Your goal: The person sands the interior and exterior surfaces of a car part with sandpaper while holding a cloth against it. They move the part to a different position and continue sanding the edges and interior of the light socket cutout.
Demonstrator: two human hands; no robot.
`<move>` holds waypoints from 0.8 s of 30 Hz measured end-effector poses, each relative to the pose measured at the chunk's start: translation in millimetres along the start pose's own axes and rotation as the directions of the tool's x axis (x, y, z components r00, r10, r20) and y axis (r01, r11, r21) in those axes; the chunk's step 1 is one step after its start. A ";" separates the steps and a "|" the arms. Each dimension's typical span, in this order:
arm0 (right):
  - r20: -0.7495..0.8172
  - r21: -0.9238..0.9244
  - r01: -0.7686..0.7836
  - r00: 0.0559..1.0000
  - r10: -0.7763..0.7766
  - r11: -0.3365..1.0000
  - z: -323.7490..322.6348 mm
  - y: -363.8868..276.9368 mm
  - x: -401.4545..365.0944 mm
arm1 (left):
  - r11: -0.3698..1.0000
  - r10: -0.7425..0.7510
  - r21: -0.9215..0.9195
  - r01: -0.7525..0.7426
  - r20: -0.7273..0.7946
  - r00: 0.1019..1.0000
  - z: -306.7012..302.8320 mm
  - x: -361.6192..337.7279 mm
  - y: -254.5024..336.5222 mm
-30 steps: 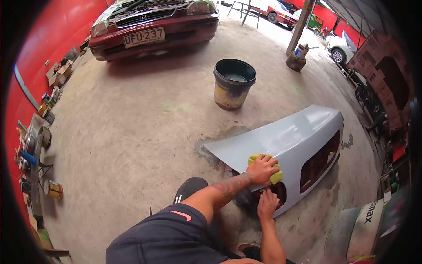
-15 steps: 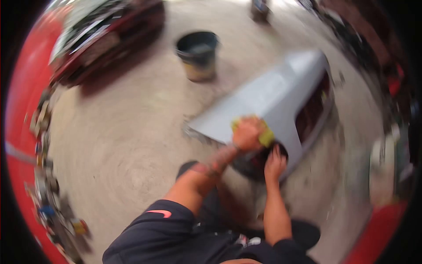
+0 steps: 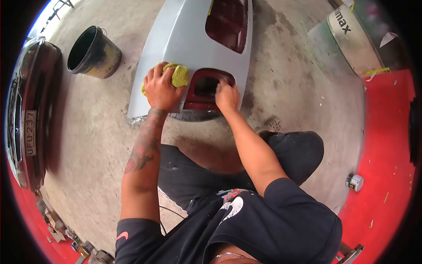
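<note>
A car bumper [image 3: 169,44] with a pale grey surface and dark red edges in its openings lies in front of me. My left hand [image 3: 162,88] is closed on a yellow cloth [image 3: 180,76], pressing it against the grey surface left of the nearer opening. My right hand [image 3: 227,95] is at the right rim of that opening, its fingers curled over the edge and slightly blurred. Part of a tyre [image 3: 195,116] shows beneath the bumper's near end.
A black bucket [image 3: 97,55] with yellow stains stands to the left. Beyond it is a dark red car [image 3: 33,119]. On the right are a large drum [image 3: 347,39], a red surface [image 3: 382,145] and a small can [image 3: 354,182].
My view has turned, so the bumper now points away from me and the bucket appears farther left. The cloth stays in my left hand; my right hand remains at the opening.
</note>
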State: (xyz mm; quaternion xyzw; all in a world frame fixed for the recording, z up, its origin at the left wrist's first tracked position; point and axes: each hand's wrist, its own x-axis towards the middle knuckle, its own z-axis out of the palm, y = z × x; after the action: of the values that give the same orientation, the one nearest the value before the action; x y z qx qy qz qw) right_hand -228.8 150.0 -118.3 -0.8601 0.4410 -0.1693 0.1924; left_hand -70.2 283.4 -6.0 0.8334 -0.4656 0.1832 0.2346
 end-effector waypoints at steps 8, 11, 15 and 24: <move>0.177 -0.225 0.163 0.976 -0.124 0.961 -19.5 29.2 -19.0 | 1.000 0.005 -0.009 -0.005 -0.003 1.000 -3.2 -1.1 1.1; 0.326 -0.270 0.346 0.911 -0.252 0.899 -39.6 33.4 -39.1 | 1.000 -0.007 -0.018 0.007 -0.009 1.000 -1.6 -1.1 1.1; 0.546 -0.241 0.168 0.838 -0.009 0.956 -66.7 25.3 -9.2 | 1.000 0.001 -0.018 -0.001 -0.011 1.000 -4.2 -0.4 1.4; 0.689 -0.355 0.855 0.512 -0.513 0.377 -67.0 70.6 1.9 | 1.000 0.004 -0.006 -0.004 0.004 1.000 -3.3 -0.3 1.2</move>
State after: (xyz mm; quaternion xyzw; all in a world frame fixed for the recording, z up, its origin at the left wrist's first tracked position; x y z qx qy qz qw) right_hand -307.7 98.3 -93.7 -0.9819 -0.0068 0.1469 -0.1191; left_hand -71.7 284.9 -3.2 0.8322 -0.4682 0.1809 0.2356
